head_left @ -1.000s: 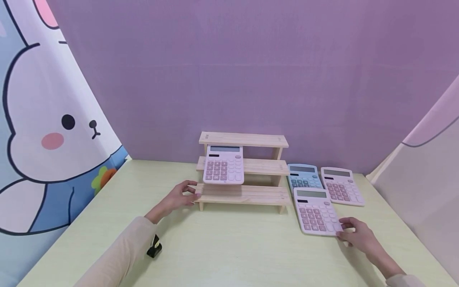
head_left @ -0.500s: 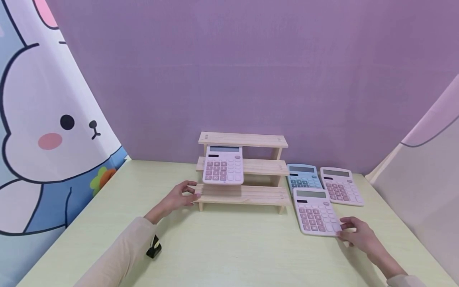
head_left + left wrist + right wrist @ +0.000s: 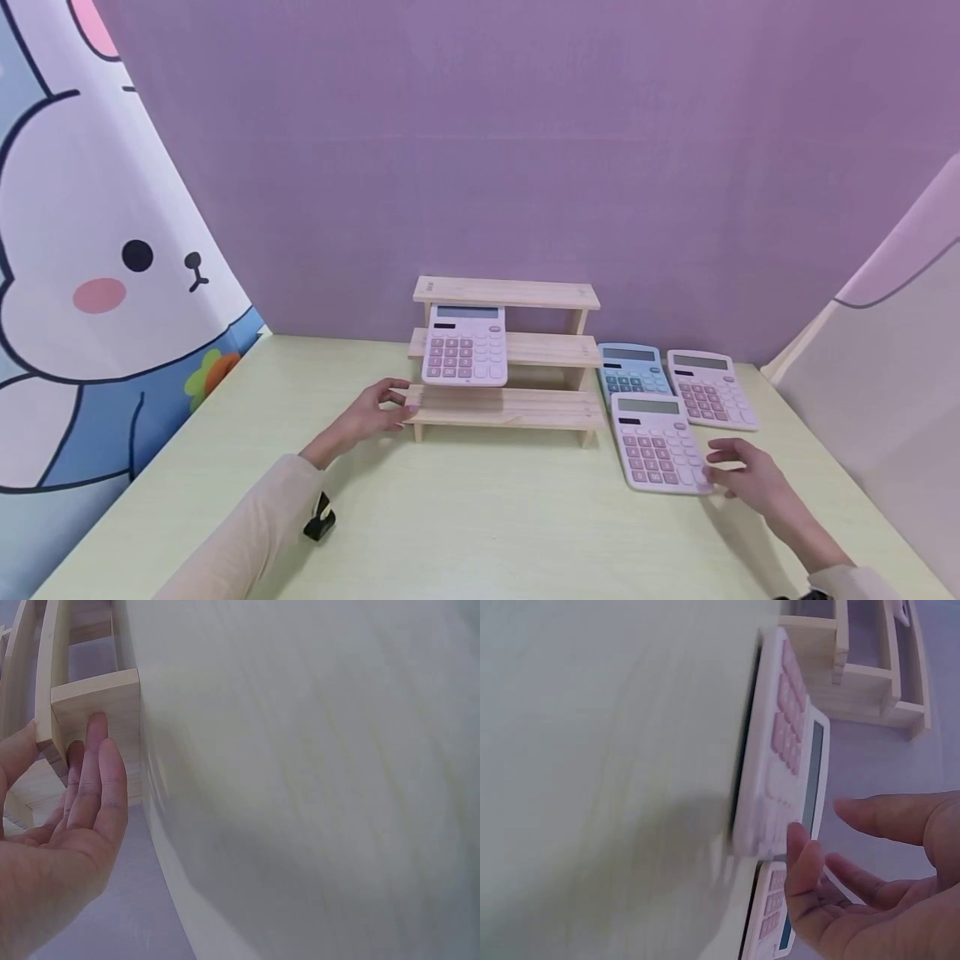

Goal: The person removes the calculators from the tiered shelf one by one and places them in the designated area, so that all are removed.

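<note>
A three-tier wooden display stand [image 3: 504, 407] stands mid-table. My left hand [image 3: 369, 412] pinches the left end of its lowest shelf; in the left wrist view the thumb lies on the shelf edge and the fingers [image 3: 97, 735] touch the side support. A pink calculator [image 3: 465, 346] leans on the middle shelf. To the right, another pink calculator [image 3: 656, 442] lies on the table, partly over a blue calculator [image 3: 636, 367]. My right hand [image 3: 752, 482] is at its lower right corner, thumb and fingers spread apart; the right wrist view shows no grip on the calculator [image 3: 776, 757].
A third pink calculator [image 3: 711, 389] lies at the back right. A small black item [image 3: 320, 517] shows by the left sleeve. Purple cloth [image 3: 510, 150] closes off the back of the table [image 3: 495, 525], with a rabbit-print curtain [image 3: 90, 225] at left.
My right hand has loosened from the corner of the front pink calculator and risen slightly, its fingers parting. My left hand stays on the stand. The calculators keep their places.
</note>
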Demonstrator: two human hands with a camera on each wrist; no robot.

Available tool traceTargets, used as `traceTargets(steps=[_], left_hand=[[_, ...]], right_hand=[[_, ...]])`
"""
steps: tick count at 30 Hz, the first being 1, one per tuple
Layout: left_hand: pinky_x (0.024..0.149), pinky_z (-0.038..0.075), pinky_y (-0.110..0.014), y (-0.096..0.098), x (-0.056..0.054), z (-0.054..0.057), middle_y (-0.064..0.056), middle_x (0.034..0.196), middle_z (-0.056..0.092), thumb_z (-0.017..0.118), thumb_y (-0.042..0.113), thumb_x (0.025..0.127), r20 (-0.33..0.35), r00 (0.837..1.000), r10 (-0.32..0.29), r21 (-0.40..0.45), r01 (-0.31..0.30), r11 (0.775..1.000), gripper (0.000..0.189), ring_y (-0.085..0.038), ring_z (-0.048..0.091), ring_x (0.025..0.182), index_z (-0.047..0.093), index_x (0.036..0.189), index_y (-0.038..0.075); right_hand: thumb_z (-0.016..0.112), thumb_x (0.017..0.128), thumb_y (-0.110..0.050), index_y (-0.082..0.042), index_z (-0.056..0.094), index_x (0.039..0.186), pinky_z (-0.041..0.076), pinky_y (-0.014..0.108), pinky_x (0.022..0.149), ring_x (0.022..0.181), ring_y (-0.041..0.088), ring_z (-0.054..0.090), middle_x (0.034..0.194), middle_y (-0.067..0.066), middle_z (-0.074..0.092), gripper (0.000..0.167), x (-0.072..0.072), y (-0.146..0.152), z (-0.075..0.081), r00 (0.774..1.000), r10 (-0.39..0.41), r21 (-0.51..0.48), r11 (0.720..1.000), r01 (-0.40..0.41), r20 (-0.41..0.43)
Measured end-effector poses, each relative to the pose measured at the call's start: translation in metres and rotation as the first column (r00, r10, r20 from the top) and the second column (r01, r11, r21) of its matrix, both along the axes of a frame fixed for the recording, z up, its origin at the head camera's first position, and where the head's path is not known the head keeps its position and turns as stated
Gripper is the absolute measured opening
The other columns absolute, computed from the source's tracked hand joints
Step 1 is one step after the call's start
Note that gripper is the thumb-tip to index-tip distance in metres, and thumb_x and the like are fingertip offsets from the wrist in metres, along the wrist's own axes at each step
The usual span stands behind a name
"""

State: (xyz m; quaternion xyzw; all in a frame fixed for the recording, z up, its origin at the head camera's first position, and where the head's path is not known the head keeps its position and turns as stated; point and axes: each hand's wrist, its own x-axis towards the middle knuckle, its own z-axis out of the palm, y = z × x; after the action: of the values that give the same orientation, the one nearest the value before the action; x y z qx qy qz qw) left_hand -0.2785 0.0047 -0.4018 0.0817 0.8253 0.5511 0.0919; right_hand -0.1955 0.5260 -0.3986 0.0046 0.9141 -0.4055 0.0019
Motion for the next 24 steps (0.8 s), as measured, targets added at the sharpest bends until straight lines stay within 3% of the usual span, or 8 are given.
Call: traceTargets(steps=[16,24], left_hand=[[0.076,0.057,-0.034,-0.001,0.000,0.001,-0.022,0.111,0.053,0.063,0.017,0.086,-0.001,1.000,0.001,-0.012,-0.001,1.000,0.056,-0.015,0.061,0.080,0.036,0.132,-0.002],[0.076,0.057,-0.034,-0.001,-0.002,-0.002,-0.023,0.112,0.052,0.063,0.019,0.086,-0.012,1.000,-0.010,-0.016,0.010,1.000,0.057,-0.016,0.061,0.083,0.036,0.132,-0.003]], right_hand=[[0.059,0.084,-0.002,0.014,0.040,0.123,0.052,0.024,0.062,0.075,0.002,0.056,0.106,0.025,0.057,0.047,-0.009,-0.034,0.003,0.997,0.056,-0.179,0.982,-0.064,-0.047],[0.058,0.083,0.001,0.014,0.042,0.120,0.054,0.021,0.069,0.081,0.007,0.058,0.105,0.024,0.058,0.043,-0.017,-0.057,0.005,0.992,0.102,-0.279,0.953,-0.119,-0.072]])
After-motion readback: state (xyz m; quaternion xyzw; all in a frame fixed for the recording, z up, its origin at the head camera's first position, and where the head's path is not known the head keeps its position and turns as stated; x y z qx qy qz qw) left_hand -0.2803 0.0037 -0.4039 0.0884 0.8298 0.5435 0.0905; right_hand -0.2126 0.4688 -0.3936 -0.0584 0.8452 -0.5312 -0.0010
